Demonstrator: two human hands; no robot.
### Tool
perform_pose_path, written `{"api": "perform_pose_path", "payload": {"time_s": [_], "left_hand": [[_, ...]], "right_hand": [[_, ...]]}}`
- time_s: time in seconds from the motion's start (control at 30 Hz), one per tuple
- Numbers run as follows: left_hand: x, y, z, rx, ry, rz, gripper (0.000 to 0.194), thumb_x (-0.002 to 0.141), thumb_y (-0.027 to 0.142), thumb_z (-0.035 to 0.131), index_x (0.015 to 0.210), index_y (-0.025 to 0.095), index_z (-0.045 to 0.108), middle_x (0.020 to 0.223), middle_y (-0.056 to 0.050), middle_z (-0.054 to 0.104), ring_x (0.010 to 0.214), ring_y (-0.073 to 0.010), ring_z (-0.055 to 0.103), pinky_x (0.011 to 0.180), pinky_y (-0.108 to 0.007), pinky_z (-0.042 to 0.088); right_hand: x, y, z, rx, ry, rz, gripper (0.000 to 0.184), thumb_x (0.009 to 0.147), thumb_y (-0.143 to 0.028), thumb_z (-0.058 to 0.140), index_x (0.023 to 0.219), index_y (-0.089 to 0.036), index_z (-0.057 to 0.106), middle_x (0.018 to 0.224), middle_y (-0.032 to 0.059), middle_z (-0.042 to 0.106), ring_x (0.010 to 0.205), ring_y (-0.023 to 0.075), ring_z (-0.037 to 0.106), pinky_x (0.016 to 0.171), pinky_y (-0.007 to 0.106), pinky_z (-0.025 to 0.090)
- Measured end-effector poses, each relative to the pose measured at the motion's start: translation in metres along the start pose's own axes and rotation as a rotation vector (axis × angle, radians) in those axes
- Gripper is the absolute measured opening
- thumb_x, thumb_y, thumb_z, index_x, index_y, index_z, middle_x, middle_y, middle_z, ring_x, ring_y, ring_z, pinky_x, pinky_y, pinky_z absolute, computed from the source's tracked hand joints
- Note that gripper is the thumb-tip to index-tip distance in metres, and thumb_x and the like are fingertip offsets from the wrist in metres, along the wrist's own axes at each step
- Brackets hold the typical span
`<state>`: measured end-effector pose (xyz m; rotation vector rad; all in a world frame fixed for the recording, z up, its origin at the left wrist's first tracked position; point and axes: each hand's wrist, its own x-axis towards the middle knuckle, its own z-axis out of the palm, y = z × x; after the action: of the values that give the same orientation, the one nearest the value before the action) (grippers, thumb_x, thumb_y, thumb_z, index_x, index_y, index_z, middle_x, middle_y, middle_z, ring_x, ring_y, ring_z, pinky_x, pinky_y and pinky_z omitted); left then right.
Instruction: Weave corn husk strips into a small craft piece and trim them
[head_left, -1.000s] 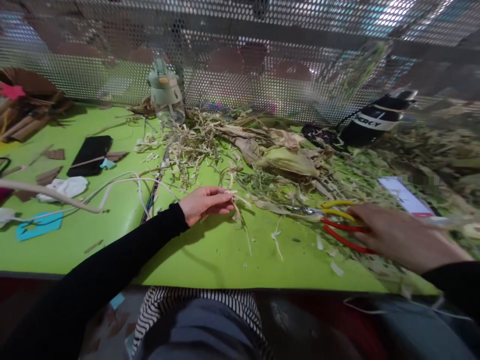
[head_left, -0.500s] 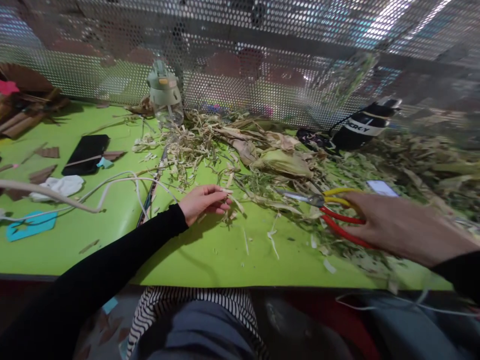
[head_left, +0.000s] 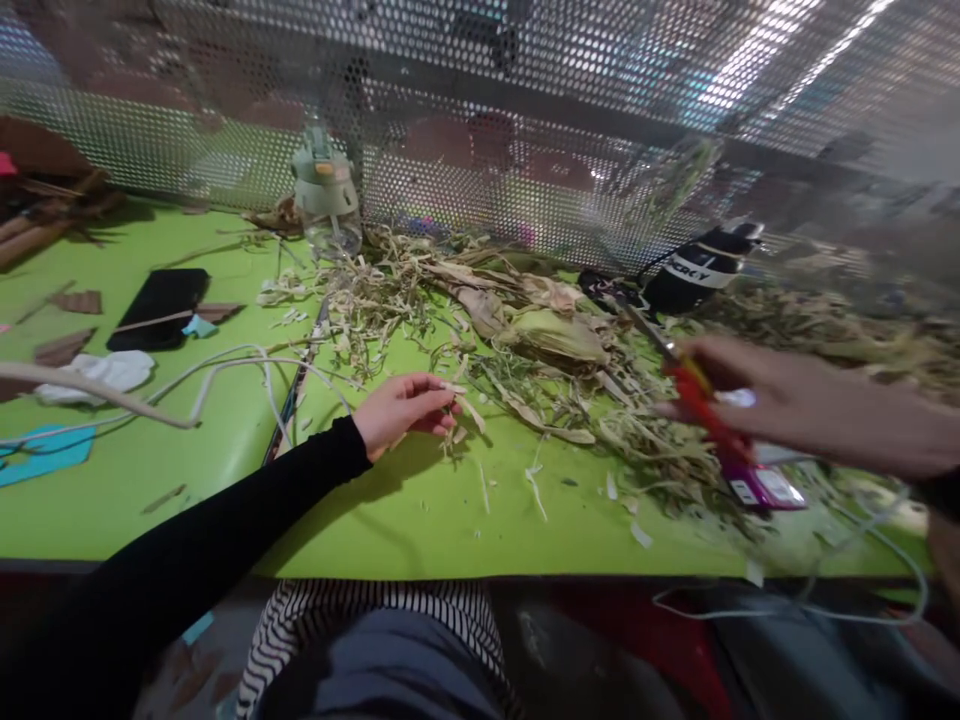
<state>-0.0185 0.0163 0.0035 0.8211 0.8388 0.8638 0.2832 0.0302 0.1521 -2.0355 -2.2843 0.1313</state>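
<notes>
A pale strip (head_left: pixel 471 408) is pinched between the thumb and fingers of the left hand (head_left: pixel 405 412), its free end pointed to the right, over the table (head_left: pixel 420 530). By the right hand (head_left: pixel 750 392), the scissors (head_left: pixel 697 400) are gripped at the red and yellow handles, the blades directed forward and to the left; whether these are parted cannot be told because of blur. The two hands are kept well apart. Beyond the left hand, shavings (head_left: pixel 390 300) are heaped, with a green-lidded bottle (head_left: pixel 326 195) stood behind them. A husk (head_left: pixel 555 338) is laid between the hands, farther forward. Beyond the right hand, a black bottle (head_left: pixel 697 270) is seen tilted; nearer, just below that hand, a purple packet (head_left: pixel 765 488) is partly covered. To the left hand's left, a white cable (head_left: pixel 225 368) is looped, and past it a phone (head_left: pixel 157 310) is laid.
</notes>
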Motion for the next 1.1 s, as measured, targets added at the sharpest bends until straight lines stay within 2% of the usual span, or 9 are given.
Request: {"api": "perform_pose_path", "payload": {"time_s": [0.03, 0.07, 0.17, 0.23, 0.43, 0.57, 0.73, 0.87, 1.1], "left_hand": [[0.0, 0.0, 0.0, -0.005, -0.007, 0.006, 0.006, 0.083, 0.016, 0.06, 0.083, 0.01, 0.059, 0.079, -0.004, 0.068, 0.06, -0.0058, 0.062, 0.062, -0.019, 0.052], [0.0, 0.001, 0.001, -0.009, -0.016, 0.013, 0.006, 0.083, 0.016, 0.061, 0.083, 0.01, 0.059, 0.078, -0.004, 0.068, 0.06, -0.0059, 0.062, 0.062, -0.02, 0.052], [-0.001, 0.003, 0.001, -0.019, -0.022, 0.023, 0.005, 0.083, 0.015, 0.06, 0.082, 0.011, 0.058, 0.077, -0.003, 0.068, 0.058, -0.0058, 0.062, 0.062, -0.02, 0.052], [-0.002, 0.004, 0.002, -0.016, -0.011, 0.017, 0.004, 0.084, 0.014, 0.058, 0.081, 0.011, 0.057, 0.075, -0.003, 0.068, 0.057, -0.0056, 0.061, 0.062, -0.021, 0.052], [-0.004, 0.003, 0.005, 0.046, -0.047, -0.011, 0.006, 0.082, 0.016, 0.061, 0.083, 0.011, 0.058, 0.073, -0.003, 0.067, 0.057, -0.0066, 0.061, 0.062, -0.022, 0.051], [-0.004, 0.003, 0.006, 0.054, -0.067, -0.011, 0.006, 0.081, 0.016, 0.063, 0.082, 0.011, 0.058, 0.072, -0.003, 0.066, 0.057, -0.0071, 0.06, 0.062, -0.023, 0.051], [-0.005, 0.004, 0.006, 0.048, -0.086, -0.021, 0.005, 0.082, 0.012, 0.061, 0.086, 0.01, 0.058, 0.071, -0.003, 0.066, 0.057, -0.0071, 0.06, 0.061, -0.024, 0.051], [-0.004, 0.005, 0.007, 0.036, -0.062, -0.034, 0.005, 0.083, 0.008, 0.056, 0.087, 0.01, 0.058, 0.069, -0.002, 0.066, 0.055, -0.0064, 0.06, 0.059, -0.022, 0.051], [-0.005, 0.006, 0.009, 0.033, -0.037, -0.046, 0.006, 0.084, 0.007, 0.055, 0.086, 0.01, 0.059, 0.066, -0.001, 0.066, 0.053, -0.0063, 0.06, 0.057, -0.021, 0.05]], "right_hand": [[-0.004, -0.006, 0.012, 0.022, -0.185, -0.075, 0.048, 0.069, -0.068, 0.061, 0.076, -0.02, 0.061, 0.063, 0.003, 0.065, 0.051, 0.0137, 0.055, 0.052, 0.029, 0.041], [-0.008, -0.013, 0.024, -0.005, -0.266, -0.098, 0.048, 0.07, -0.067, 0.06, 0.082, -0.02, 0.059, 0.065, 0.0036, 0.065, 0.052, 0.0157, 0.055, 0.052, 0.031, 0.041], [-0.015, -0.03, 0.051, -0.102, -0.35, -0.157, 0.047, 0.072, -0.063, 0.059, 0.091, -0.021, 0.056, 0.076, 0.0067, 0.067, 0.063, 0.0225, 0.06, 0.058, 0.034, 0.043], [-0.016, -0.036, 0.059, -0.12, -0.379, -0.19, 0.048, 0.07, -0.064, 0.059, 0.092, -0.021, 0.055, 0.078, 0.0061, 0.067, 0.064, 0.0236, 0.061, 0.057, 0.033, 0.042], [-0.009, -0.042, 0.064, -0.059, -0.366, -0.24, 0.045, 0.068, -0.065, 0.059, 0.082, -0.023, 0.055, 0.061, -0.0002, 0.061, 0.052, 0.0188, 0.055, 0.05, 0.028, 0.036], [-0.007, -0.045, 0.067, -0.096, -0.39, -0.221, 0.048, 0.067, -0.067, 0.059, 0.084, -0.022, 0.057, 0.064, 0.0, 0.06, 0.054, 0.0188, 0.054, 0.051, 0.027, 0.034], [-0.006, -0.047, 0.066, -0.126, -0.462, -0.235, 0.052, 0.071, -0.07, 0.051, 0.09, -0.022, 0.057, 0.065, 0.0005, 0.06, 0.055, 0.0181, 0.053, 0.052, 0.026, 0.032], [-0.005, -0.047, 0.065, -0.144, -0.466, -0.229, 0.056, 0.071, -0.071, 0.05, 0.095, -0.022, 0.058, 0.066, 0.0011, 0.06, 0.056, 0.0186, 0.053, 0.052, 0.026, 0.031], [-0.006, -0.047, 0.066, -0.127, -0.485, -0.207, 0.057, 0.072, -0.074, 0.047, 0.092, -0.022, 0.059, 0.069, 0.0026, 0.062, 0.056, 0.0187, 0.053, 0.056, 0.028, 0.033]]}}
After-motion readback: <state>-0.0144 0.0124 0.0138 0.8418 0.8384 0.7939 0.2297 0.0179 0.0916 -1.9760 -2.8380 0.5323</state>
